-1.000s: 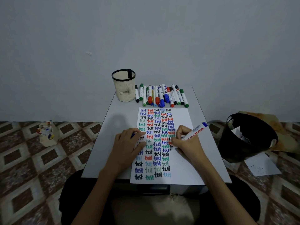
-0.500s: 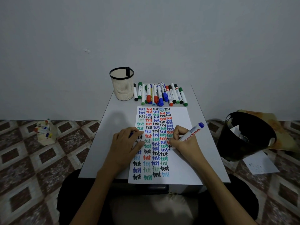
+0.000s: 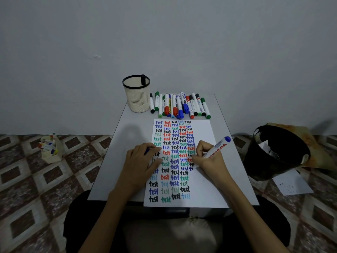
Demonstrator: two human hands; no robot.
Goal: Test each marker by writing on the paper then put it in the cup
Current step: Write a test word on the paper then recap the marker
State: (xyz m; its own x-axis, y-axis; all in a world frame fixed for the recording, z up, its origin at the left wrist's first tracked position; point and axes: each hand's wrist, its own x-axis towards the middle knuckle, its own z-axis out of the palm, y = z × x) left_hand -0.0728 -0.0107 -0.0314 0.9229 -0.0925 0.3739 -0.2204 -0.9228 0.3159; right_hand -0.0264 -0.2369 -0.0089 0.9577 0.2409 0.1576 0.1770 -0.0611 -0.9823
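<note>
The right hand (image 3: pixel 209 161) has its grip closed round a whiteboard marker (image 3: pixel 216 148), pinched low on the barrel by thumb and fingers. The tip touches the paper (image 3: pixel 206 189) just beside the rightmost column of "test" words. The marker's long axis slants: the tip points down and to the left, and the blue end rises up, away and to the right, past the knuckles.

The left hand (image 3: pixel 140 163) lies on the paper's left edge, and its grip keeps a small blue cap (image 3: pixel 147 151) tucked between thumb and forefinger; most of the cap is hidden.

The right part of the paper is blank and bare, and the sheet's near edge reaches the front edge of the table (image 3: pixel 116 152). The table's left strip is bare too.

At the far edge the cup (image 3: pixel 136 99) stands upright with one black marker (image 3: pixel 143 79) in it. Just beside the cup lies a row of markers (image 3: pixel 179 105), lengthwise toward the wall. A black bin (image 3: pixel 275 152) stands on the floor near the table's right side.
</note>
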